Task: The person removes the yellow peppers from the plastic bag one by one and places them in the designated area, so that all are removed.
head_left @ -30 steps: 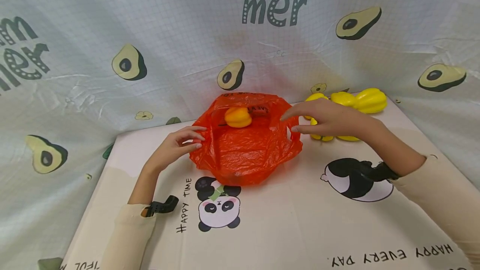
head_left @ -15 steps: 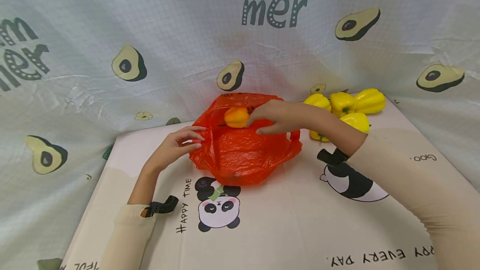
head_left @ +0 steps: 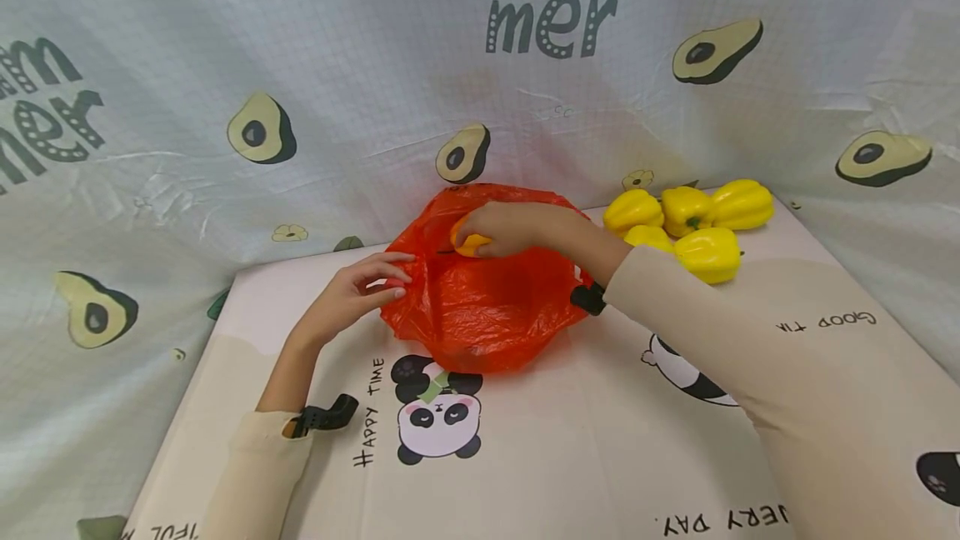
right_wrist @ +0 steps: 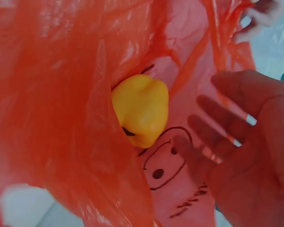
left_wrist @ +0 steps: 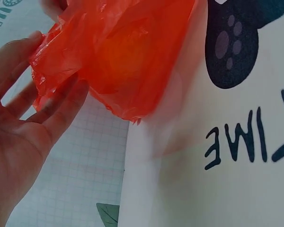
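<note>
A red plastic bag lies with its mouth toward me, a panda drawn under its front edge. Inside is a yellow bell pepper, tinted orange in the head view. The fingers and thumb of my left hand hold the bag's left side; the left wrist view shows red film between them. My right hand reaches into the bag over the pepper, hiding part of it. In the right wrist view its fingers spread beside the pepper with a gap between them. The bag's right side is partly behind my forearm.
Several yellow bell peppers lie together at the back right of the table, beyond my right sleeve. A patterned cloth wall rises directly behind the bag.
My right hand has moved left, from the bag's right rim into its mouth, over the pepper inside. My left hand keeps its place on the bag.
</note>
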Demonstrator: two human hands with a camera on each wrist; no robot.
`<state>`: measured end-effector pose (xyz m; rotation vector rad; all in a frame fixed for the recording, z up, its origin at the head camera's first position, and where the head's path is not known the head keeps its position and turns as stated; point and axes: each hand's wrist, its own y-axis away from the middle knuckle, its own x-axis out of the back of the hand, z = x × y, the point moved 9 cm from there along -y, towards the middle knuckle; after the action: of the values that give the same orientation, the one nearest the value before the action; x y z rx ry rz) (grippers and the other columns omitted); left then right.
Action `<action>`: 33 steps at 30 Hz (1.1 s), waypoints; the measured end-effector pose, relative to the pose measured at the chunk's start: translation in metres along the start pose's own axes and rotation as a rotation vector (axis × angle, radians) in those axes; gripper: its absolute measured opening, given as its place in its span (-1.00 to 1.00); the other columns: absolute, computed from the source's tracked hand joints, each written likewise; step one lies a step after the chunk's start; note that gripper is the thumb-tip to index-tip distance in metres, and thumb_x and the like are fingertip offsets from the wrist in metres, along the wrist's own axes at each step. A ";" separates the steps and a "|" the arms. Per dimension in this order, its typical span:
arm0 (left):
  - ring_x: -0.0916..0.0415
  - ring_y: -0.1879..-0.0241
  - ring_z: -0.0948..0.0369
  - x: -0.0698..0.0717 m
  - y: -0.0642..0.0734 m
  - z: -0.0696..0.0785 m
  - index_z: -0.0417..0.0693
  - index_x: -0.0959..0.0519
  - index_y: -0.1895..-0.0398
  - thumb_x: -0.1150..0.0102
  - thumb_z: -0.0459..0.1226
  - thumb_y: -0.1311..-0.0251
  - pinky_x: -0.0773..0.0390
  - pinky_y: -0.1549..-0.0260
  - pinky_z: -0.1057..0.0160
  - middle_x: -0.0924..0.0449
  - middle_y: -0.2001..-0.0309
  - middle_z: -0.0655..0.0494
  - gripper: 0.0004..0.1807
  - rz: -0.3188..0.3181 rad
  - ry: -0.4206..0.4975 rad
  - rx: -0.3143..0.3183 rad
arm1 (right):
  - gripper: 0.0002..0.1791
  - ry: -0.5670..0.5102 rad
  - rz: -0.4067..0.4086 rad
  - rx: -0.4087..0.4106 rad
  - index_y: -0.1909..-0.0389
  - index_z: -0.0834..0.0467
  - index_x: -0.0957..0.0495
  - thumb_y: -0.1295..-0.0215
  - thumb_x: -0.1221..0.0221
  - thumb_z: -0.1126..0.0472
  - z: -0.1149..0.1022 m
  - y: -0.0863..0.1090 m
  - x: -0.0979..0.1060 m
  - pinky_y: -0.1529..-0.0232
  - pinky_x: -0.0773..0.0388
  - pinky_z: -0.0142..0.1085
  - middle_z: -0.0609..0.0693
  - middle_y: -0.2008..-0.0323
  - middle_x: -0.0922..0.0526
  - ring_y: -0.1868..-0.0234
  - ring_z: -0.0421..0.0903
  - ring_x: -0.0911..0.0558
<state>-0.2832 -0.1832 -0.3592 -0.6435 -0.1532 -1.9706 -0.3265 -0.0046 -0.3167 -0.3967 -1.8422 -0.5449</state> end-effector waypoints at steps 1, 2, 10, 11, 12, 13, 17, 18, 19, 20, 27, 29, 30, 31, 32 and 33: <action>-0.49 -0.24 0.11 0.000 0.000 0.000 -0.16 -0.67 0.01 -0.25 -0.37 -0.36 -0.55 -0.16 0.35 -0.46 -0.35 -0.03 -0.82 0.000 0.001 -0.001 | -0.57 0.005 -0.018 -0.029 -0.33 0.17 -0.51 -0.50 -0.14 0.21 0.004 -0.004 -0.002 -0.48 -0.28 -0.07 0.07 -0.30 -0.55 -0.39 0.07 -0.42; -0.48 -0.25 0.09 0.000 0.000 0.001 -0.16 -0.67 0.02 -0.25 -0.37 -0.36 -0.55 -0.16 0.34 -0.46 -0.35 -0.03 -0.82 -0.001 0.001 -0.004 | -0.54 0.006 -0.035 -0.059 -0.36 0.16 -0.48 -0.50 -0.14 0.19 0.007 -0.007 -0.004 -0.49 -0.26 -0.08 0.07 -0.32 -0.53 -0.40 0.07 -0.40; -0.38 -0.35 0.00 -0.002 -0.001 0.004 -0.16 -0.67 0.03 -0.26 -0.38 -0.35 -0.53 -0.18 0.35 -0.47 -0.35 -0.04 -0.83 -0.008 -0.006 -0.011 | -0.38 -0.056 -0.086 -0.249 -0.52 0.03 -0.30 -0.49 -0.16 0.10 0.041 -0.027 -0.015 -0.45 -0.32 -0.06 0.02 -0.30 -0.50 -0.28 0.02 -0.42; -0.37 -0.36 -0.01 -0.002 -0.001 0.004 -0.16 -0.67 0.03 -0.26 -0.38 -0.35 -0.53 -0.18 0.35 -0.47 -0.34 -0.04 -0.83 -0.010 -0.006 -0.012 | -0.39 -0.064 -0.082 -0.263 -0.52 0.02 -0.30 -0.50 -0.16 0.10 0.045 -0.028 -0.016 -0.44 -0.32 -0.07 0.01 -0.28 -0.50 -0.26 0.01 -0.42; -0.36 -0.37 -0.01 -0.002 -0.001 0.004 -0.15 -0.67 0.04 -0.26 -0.37 -0.35 -0.53 -0.18 0.35 -0.47 -0.34 -0.03 -0.83 -0.012 -0.008 -0.013 | -0.40 -0.079 -0.077 -0.278 -0.50 0.03 -0.32 -0.49 -0.16 0.10 0.049 -0.029 -0.016 -0.43 -0.34 -0.08 0.01 -0.24 -0.51 -0.23 0.01 -0.42; -0.35 -0.38 -0.01 -0.003 -0.001 0.004 -0.15 -0.67 0.04 -0.26 -0.37 -0.35 -0.53 -0.18 0.35 -0.47 -0.34 -0.03 -0.83 -0.015 -0.008 -0.014 | -0.42 -0.085 -0.073 -0.288 -0.48 0.04 -0.34 -0.50 -0.16 0.09 0.052 -0.031 -0.016 -0.42 -0.34 -0.09 0.01 -0.22 -0.51 -0.22 0.00 -0.42; -0.36 -0.37 -0.01 -0.003 -0.001 0.004 -0.14 -0.67 0.04 -0.27 -0.37 -0.34 -0.54 -0.18 0.35 -0.47 -0.34 -0.03 -0.83 -0.022 -0.007 -0.015 | -0.56 -0.130 -0.060 -0.316 -0.31 0.14 -0.45 -0.49 -0.17 0.12 0.059 -0.033 -0.017 -0.32 -0.41 -0.14 0.04 -0.09 -0.52 -0.13 0.01 -0.43; -0.36 -0.37 -0.01 -0.003 -0.001 0.004 -0.15 -0.67 0.05 -0.27 -0.37 -0.34 -0.54 -0.17 0.34 -0.47 -0.34 -0.03 -0.84 -0.023 -0.006 -0.017 | -0.58 -0.138 -0.053 -0.320 -0.27 0.15 -0.46 -0.48 -0.18 0.13 0.061 -0.034 -0.017 -0.30 -0.42 -0.15 0.04 -0.07 -0.52 -0.11 0.01 -0.44; -0.36 -0.36 -0.01 -0.003 -0.001 0.005 -0.15 -0.67 0.05 -0.27 -0.37 -0.34 -0.54 -0.17 0.34 -0.48 -0.34 -0.03 -0.84 -0.024 -0.005 -0.018 | -0.60 -0.140 -0.044 -0.318 -0.25 0.15 -0.47 -0.47 -0.19 0.14 0.061 -0.035 -0.017 -0.29 -0.43 -0.15 0.05 -0.06 -0.53 -0.10 0.01 -0.44; -0.37 -0.36 -0.01 -0.004 -0.001 0.006 -0.15 -0.67 0.05 -0.27 -0.38 -0.34 -0.55 -0.16 0.34 -0.48 -0.34 -0.03 -0.84 -0.025 -0.004 -0.019 | -0.61 -0.147 -0.031 -0.312 -0.23 0.16 -0.48 -0.46 -0.21 0.15 0.061 -0.036 -0.017 -0.28 -0.43 -0.16 0.05 -0.05 -0.54 -0.10 0.02 -0.45; -0.36 -0.37 -0.01 -0.006 -0.004 0.007 -0.15 -0.67 0.06 -0.27 -0.39 -0.34 -0.57 -0.14 0.33 -0.48 -0.34 -0.03 -0.84 -0.027 0.000 -0.026 | -0.61 -0.135 0.008 -0.294 -0.11 0.15 -0.53 -0.32 -0.35 0.16 0.064 -0.040 -0.021 -0.22 -0.49 -0.19 0.01 0.04 -0.60 -0.03 0.00 -0.50; -0.35 -0.37 -0.01 -0.007 -0.003 0.007 -0.15 -0.67 0.05 -0.27 -0.38 -0.34 -0.57 -0.15 0.32 -0.47 -0.34 -0.03 -0.84 -0.029 0.000 -0.026 | -0.65 -0.143 -0.002 -0.316 -0.04 0.16 -0.54 -0.30 -0.36 0.16 0.068 -0.040 -0.024 -0.15 -0.51 -0.20 0.01 0.11 -0.58 0.01 0.00 -0.50; -0.35 -0.38 -0.01 -0.007 -0.003 0.007 -0.15 -0.67 0.05 -0.28 -0.38 -0.34 -0.57 -0.14 0.32 -0.47 -0.34 -0.03 -0.84 -0.030 0.000 -0.026 | -0.67 -0.150 -0.008 -0.330 -0.01 0.17 -0.54 -0.30 -0.36 0.17 0.070 -0.039 -0.025 -0.13 -0.52 -0.21 0.02 0.14 -0.57 0.03 0.00 -0.50; -0.35 -0.38 -0.01 -0.007 -0.003 0.007 -0.15 -0.67 0.05 -0.28 -0.37 -0.34 -0.57 -0.14 0.32 -0.47 -0.34 -0.03 -0.84 -0.029 -0.002 -0.025 | -0.67 -0.153 -0.010 -0.335 0.00 0.17 -0.54 -0.30 -0.36 0.16 0.072 -0.038 -0.027 -0.11 -0.52 -0.21 0.02 0.16 -0.56 0.04 0.00 -0.50; -0.35 -0.38 -0.01 -0.008 -0.003 0.007 -0.14 -0.67 0.05 -0.28 -0.37 -0.34 -0.57 -0.14 0.32 -0.47 -0.34 -0.02 -0.84 -0.029 -0.003 -0.026 | -0.66 -0.164 -0.009 -0.336 0.00 0.18 -0.54 -0.30 -0.37 0.17 0.073 -0.038 -0.027 -0.10 -0.52 -0.21 0.02 0.16 -0.55 0.05 0.01 -0.50; -0.35 -0.38 -0.01 -0.007 -0.002 0.007 -0.14 -0.67 0.05 -0.28 -0.38 -0.33 -0.57 -0.14 0.32 -0.48 -0.34 -0.02 -0.84 -0.027 -0.005 -0.027 | -0.63 -0.180 -0.003 -0.332 -0.03 0.18 -0.53 -0.29 -0.38 0.16 0.073 -0.038 -0.028 -0.11 -0.52 -0.21 0.02 0.15 -0.56 0.04 0.00 -0.50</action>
<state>-0.2802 -0.1736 -0.3567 -0.6670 -0.1389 -1.9997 -0.3951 0.0035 -0.3698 -0.6844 -1.9260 -0.8447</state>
